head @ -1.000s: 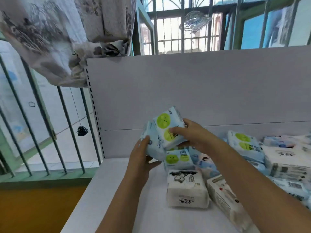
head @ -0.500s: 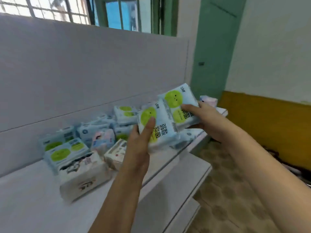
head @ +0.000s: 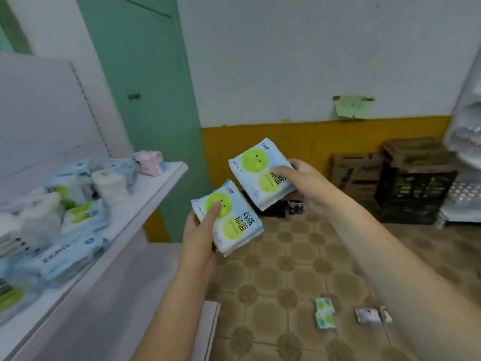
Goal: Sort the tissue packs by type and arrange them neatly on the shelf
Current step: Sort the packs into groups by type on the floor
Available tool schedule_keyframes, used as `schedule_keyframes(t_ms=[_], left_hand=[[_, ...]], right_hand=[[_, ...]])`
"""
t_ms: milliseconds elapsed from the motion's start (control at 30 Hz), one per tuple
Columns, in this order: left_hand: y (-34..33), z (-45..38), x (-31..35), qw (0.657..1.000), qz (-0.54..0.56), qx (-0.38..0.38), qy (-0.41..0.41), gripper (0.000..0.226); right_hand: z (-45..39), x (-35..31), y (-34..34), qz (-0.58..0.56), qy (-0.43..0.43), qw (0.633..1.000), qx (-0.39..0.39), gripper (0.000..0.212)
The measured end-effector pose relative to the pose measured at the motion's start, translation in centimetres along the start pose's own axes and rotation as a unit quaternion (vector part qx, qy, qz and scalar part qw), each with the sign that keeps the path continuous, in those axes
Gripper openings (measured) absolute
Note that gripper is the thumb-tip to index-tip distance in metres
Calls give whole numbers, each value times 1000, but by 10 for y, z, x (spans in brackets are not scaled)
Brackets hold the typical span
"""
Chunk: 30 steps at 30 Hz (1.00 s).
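Our left hand (head: pixel 197 238) gripped one pack (head: pixel 229 220), our right hand (head: pixel 304 183) another (head: pixel 260 175); both packs' long axes tilted up-left, clear of the shelf (head: pixel 156 188).

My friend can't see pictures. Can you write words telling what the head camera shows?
Two bare hands each hold a blue tissue pack with green circles, left hand on the lower pack, right hand on the upper pack. A white shelf piled with packs stands left.

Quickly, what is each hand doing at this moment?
Left hand: grips the lower green-dot tissue pack.
Right hand: grips the upper green-dot tissue pack.
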<state>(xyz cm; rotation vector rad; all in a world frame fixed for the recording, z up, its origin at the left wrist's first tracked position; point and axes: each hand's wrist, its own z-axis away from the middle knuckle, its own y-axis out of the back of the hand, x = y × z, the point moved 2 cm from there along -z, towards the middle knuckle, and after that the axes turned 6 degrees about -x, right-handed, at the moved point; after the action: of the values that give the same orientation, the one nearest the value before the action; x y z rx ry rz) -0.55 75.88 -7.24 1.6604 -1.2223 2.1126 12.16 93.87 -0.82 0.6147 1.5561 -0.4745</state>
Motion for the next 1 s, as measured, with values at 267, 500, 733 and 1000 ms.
schedule_keyframes(t_ms=[267, 500, 733, 1000], left_hand=[[-81, -82, -180, 986, -72, 3, 151, 39], [-104, -128, -306, 941, -109, 1, 319, 42], [-112, -211, -402, 903, -86, -10, 420, 15], [-98, -293, -509, 861, -129, -40, 490, 21]], right_hand=[[0, 140, 172, 20, -115, 979, 168, 39], [17, 267, 249, -97, -255, 914, 301, 35], [-22, 357, 291, 1, -371, 865, 337, 57], [-95, 486, 318, 97, -489, 826, 263, 67]])
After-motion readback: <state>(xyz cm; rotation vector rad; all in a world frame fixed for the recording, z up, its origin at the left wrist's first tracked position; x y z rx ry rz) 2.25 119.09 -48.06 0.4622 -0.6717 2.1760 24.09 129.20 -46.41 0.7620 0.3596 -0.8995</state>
